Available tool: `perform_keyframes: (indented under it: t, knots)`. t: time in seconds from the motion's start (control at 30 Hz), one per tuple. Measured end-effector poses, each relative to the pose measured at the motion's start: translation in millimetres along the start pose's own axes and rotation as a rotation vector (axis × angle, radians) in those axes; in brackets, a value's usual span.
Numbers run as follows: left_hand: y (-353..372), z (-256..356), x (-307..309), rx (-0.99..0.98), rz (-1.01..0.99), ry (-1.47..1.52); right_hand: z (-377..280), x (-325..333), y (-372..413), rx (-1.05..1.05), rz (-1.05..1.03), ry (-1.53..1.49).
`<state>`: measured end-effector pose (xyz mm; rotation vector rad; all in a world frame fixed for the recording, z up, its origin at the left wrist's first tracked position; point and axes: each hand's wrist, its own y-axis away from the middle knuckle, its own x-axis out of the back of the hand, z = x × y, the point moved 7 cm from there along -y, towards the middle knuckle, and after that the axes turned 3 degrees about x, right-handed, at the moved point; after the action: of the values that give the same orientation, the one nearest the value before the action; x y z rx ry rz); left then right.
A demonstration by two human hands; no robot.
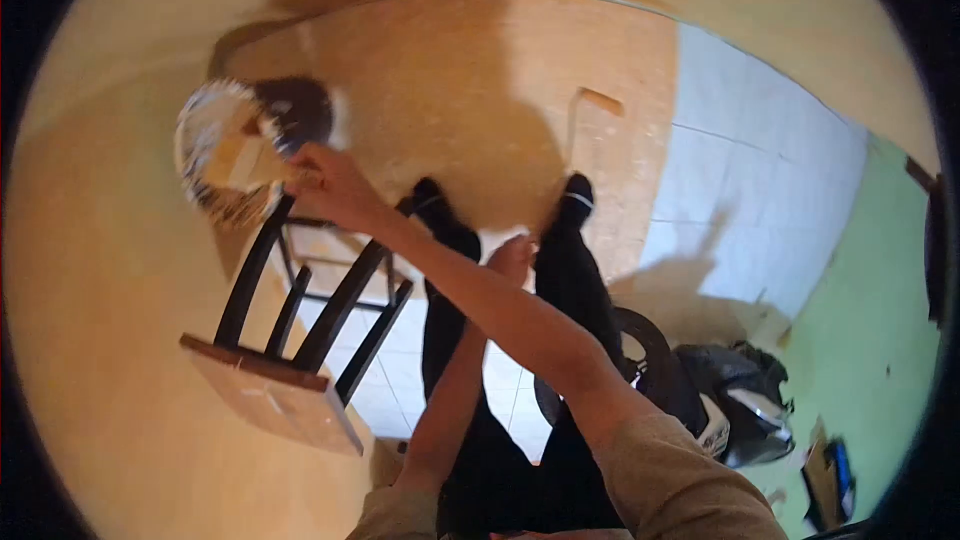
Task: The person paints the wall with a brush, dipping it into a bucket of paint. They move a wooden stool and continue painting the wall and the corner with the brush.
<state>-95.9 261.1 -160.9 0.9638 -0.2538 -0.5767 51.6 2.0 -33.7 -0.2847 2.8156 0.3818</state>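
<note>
My right hand (335,187) reaches across to the left, its fingers closed on the edge of a flat, pale yellow rectangular tool (238,162). Blur hides what kind of tool it is. The tool lies over the mouth of a round bucket (188,145), whose rim and inside are smeared with white and brown. Below my right forearm, my left hand (513,257) hangs between my legs with its fingers curled in; nothing shows in it. Just below the bucket stands a piece of wooden furniture (270,395) with dark legs or slats, near my right hand.
A paint roller (601,101) with a thin bent handle lies on the orange-brown floor (450,50) beyond my feet. White tiles (755,155) run along the right. A dark bag (735,390) and a dark round object (645,350) sit beside my leg.
</note>
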Motion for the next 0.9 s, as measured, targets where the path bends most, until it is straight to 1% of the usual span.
perform_keyframes:
  t: [0.03, 0.07, 0.1, 0.13, 0.17, 0.2, 0.23, 0.27, 0.3, 0.33, 0.37, 0.43, 0.47, 0.5, 0.57, 0.6, 0.67, 0.73, 0.77, 0.8, 0.83, 0.87, 0.9]
  knots:
    - [33.7, 34.5, 18.3, 0.041, 0.095, 0.047, -10.5, 25.9, 7.8, 0.006, 0.043, 0.021]
    - [43.0, 30.1, 26.6, -0.008, 0.085, -0.002, -14.7, 44.9, 18.0, -0.097, -0.011, -0.126]
    - [36.7, -14.5, 32.1, -0.121, 0.097, -0.23, -18.9, 61.1, 27.6, -0.192, -0.071, -0.281]
    - [46.9, -11.9, 41.2, -0.089, 0.166, -0.363, -28.4, 88.9, 38.1, -0.179, -0.041, -0.28]
    - [59.0, 2.4, 49.8, -0.059, 0.242, -0.496, -37.5, 118.0, 53.1, -0.193, -0.003, -0.405]
    - [80.6, 42.5, 60.4, 0.03, 0.226, -0.346, -45.7, 143.8, 67.1, -0.206, 0.03, -0.533]
    - [92.6, 37.1, 65.9, 0.051, 0.216, -0.274, -37.4, 175.6, 79.3, -0.121, 0.054, -0.423]
    - [106.7, 42.8, 71.5, 0.08, 0.232, -0.33, -29.0, 210.8, 89.2, -0.039, 0.077, -0.313]
    - [123.1, 48.5, 75.2, 0.111, 0.248, -0.387, -31.0, 244.6, 100.0, -0.105, 0.069, -0.291]
    - [139.5, 49.0, 78.9, 0.091, 0.307, -0.452, -31.3, 278.3, 111.6, -0.169, 0.059, -0.271]
    - [156.5, 49.8, 80.8, 0.069, 0.366, -0.517, -31.0, 310.4, 122.4, -0.202, 0.108, -0.255]
    - [191.3, 41.8, 80.9, 0.205, 0.377, -0.572, -25.1, 364.4, 140.3, -0.266, 0.218, -0.221]
    - [204.3, 42.9, 77.2, 0.198, 0.378, -0.593, -22.3, 389.6, 145.4, -0.294, 0.278, -0.199]
    - [217.4, 43.3, 72.6, 0.197, 0.408, -0.574, -16.2, 411.3, 148.5, -0.285, 0.328, -0.244]
    - [236.1, 56.3, 57.0, 0.191, 0.439, -0.572, -17.1, 448.2, 152.0, -0.298, 0.405, -0.283]
    - [244.7, 71.7, 44.1, 0.224, 0.431, -0.629, -22.6, 460.8, 147.6, -0.286, 0.412, -0.292]
    - [247.4, 85.2, 24.4, 0.253, 0.423, -0.696, -27.3, 490.2, 146.3, -0.356, 0.541, -0.142]
    - [246.7, 94.9, 18.9, 0.244, 0.491, -0.779, -27.7, 508.7, 139.0, -0.339, 0.591, -0.127]
    - [241.1, 96.1, 19.1, 0.296, 0.525, -0.825, -28.7, 520.9, 133.8, -0.32, 0.65, -0.104]
    - [235.0, 99.0, 16.8, 0.29, 0.53, -0.839, -25.4, 534.7, 129.0, -0.302, 0.709, -0.081]
    - [231.0, 98.5, 15.5, 0.342, 0.521, -0.912, -23.9, 544.0, 124.6, -0.252, 0.735, -0.123]
    - [228.2, 96.2, 14.1, 0.399, 0.513, -0.981, -20.7, 553.6, 119.7, -0.248, 0.737, -0.131]
    - [227.8, 96.2, 13.5, 0.385, 0.526, -0.977, -20.1, 563.7, 117.4, -0.229, 0.787, -0.129]
